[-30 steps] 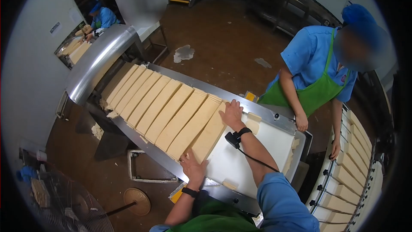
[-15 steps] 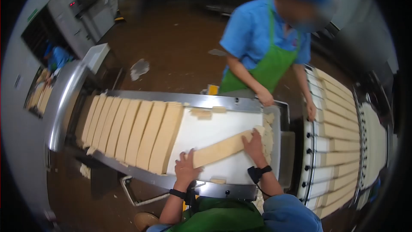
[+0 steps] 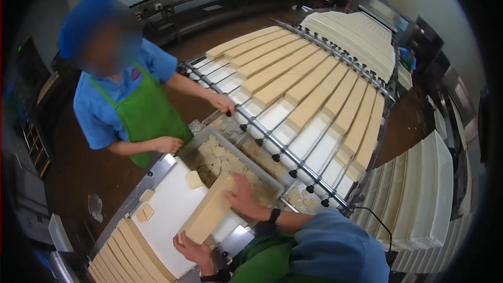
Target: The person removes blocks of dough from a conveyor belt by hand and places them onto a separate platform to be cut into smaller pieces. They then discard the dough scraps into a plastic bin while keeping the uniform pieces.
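A long, pale yellow slab [image 3: 208,214], which looks like stacked dough strips, is held between my two hands over the white belt. My left hand [image 3: 193,249] is closed round its near end, fingers on the end face. My right hand [image 3: 244,197] grips the side near the far end. That far end reaches over a grey bin [image 3: 266,178] of pale scraps. On the white belt [image 3: 166,196], more slabs [image 3: 133,249] lie side by side at the lower left. A few small cut pieces [image 3: 144,212] and a single flat piece [image 3: 193,179] rest near the belt's edges.
A co-worker [image 3: 136,110] in a green apron stands across the belt, one hand on a conveyor rail [image 3: 257,126]. That conveyor carries several long slabs [image 3: 293,76] in lanes between thin rods. Stacked white trays [image 3: 414,194] stand at the right.
My view has swung right toward the lane conveyor. The slab, flat on the belt before, is now raised and tilted in my hands, its far end over the scrap bin.
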Tool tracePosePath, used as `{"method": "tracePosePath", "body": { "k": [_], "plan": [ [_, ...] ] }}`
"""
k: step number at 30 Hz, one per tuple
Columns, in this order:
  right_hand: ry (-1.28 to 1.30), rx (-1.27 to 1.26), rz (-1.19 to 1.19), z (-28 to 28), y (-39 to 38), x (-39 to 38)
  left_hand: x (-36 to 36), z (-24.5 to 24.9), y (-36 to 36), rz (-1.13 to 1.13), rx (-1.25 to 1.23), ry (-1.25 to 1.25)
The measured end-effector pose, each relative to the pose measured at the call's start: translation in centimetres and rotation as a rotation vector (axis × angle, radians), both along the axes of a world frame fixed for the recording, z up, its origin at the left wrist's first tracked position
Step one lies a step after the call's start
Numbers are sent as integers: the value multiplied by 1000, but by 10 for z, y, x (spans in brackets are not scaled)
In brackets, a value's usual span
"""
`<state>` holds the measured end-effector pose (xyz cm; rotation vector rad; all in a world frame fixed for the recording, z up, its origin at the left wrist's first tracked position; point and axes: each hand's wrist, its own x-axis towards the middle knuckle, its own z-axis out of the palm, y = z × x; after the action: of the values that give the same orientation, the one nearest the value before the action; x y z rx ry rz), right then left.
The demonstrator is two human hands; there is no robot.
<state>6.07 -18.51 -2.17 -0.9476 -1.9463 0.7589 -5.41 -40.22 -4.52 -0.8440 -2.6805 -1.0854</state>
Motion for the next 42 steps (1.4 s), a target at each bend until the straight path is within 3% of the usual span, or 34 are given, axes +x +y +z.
{"method": "tracePosePath", "body": {
  "k": [6,9,13,16,19,22,26,29,34,37,38,39,42],
  "plan": [
    [185,57,-435,25,139,138,90,58,150,-399,-43,-2],
    [96,46,-591,30,202,203,140,100,205,-622,-148,-102],
    [-285,45,-545,14,271,259,176,113,260,-817,-192,-209],
    [-793,-226,-427,18,296,273,181,103,294,-867,-162,-293],
    [-906,-29,-575,17,291,270,186,79,325,-845,-144,-367],
    [-789,197,-595,14,258,260,193,56,345,-771,-125,-449],
    [-237,31,-132,-5,200,242,197,53,346,-747,-47,-560],
    [-419,-109,22,20,164,229,190,42,340,-785,10,-632],
    [-553,41,-52,21,161,221,181,37,336,-860,111,-616],
    [-677,292,-93,15,160,212,169,39,315,-727,179,-641],
    [-725,309,-83,11,161,212,164,43,308,-681,211,-629],
    [-772,327,-72,8,161,211,157,48,294,-639,238,-446],
    [-891,293,-49,1,161,209,117,49,252,-539,189,-480]
  ]
}}
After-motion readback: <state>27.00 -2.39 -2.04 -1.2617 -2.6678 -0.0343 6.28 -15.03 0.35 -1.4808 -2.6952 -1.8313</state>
